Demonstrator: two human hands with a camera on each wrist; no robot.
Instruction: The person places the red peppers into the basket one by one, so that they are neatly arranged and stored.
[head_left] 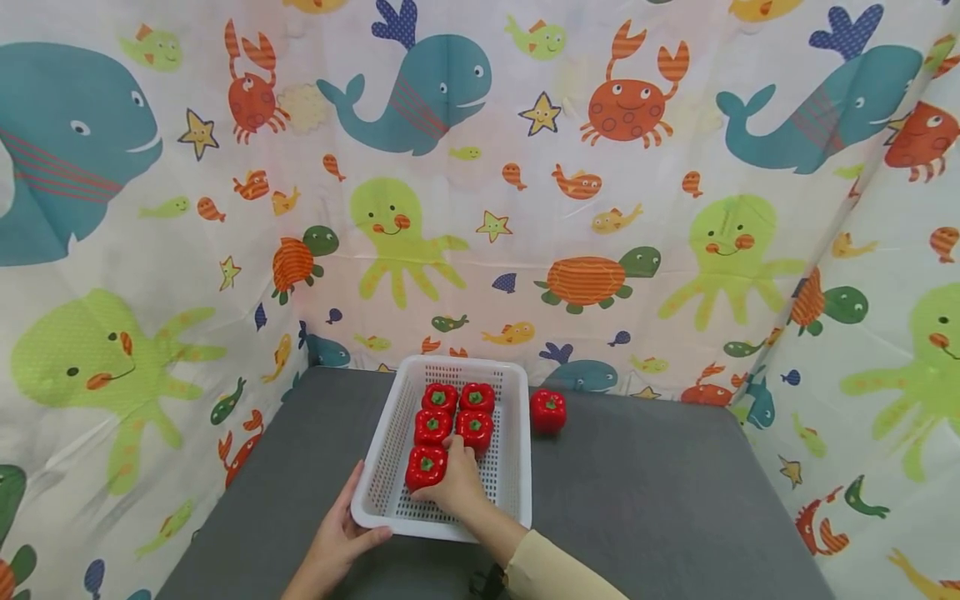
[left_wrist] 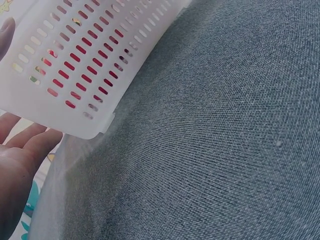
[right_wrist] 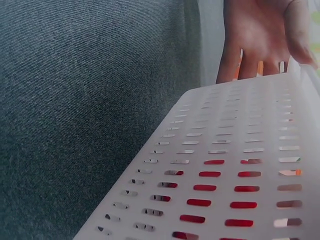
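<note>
A white perforated plastic basket point(head_left: 517, 492) holds several glossy red bell peppers point(head_left: 433, 426) with green stem tops. My right hand point(head_left: 459, 487) reaches into it and grips the front-left bell pepper point(head_left: 426, 467), thumb at its near side and fingers at its far right. At the basket's near-left corner is my left hand point(head_left: 341, 533), thumb at the front rim and fingers along the left side. The left wrist view shows the left hand point(left_wrist: 20, 165) partly behind the basket wall point(left_wrist: 80, 122). In the right wrist view, the left hand point(right_wrist: 265, 40) appears beyond the basket wall point(right_wrist: 195, 105); the right hand is hidden.
One more red bell pepper point(head_left: 548, 412) stands outside, just right of the basket's far end. Everything rests on a dark grey tabletop point(head_left: 660, 500). White curtains point(head_left: 480, 275) printed with sea animals enclose the back and both sides.
</note>
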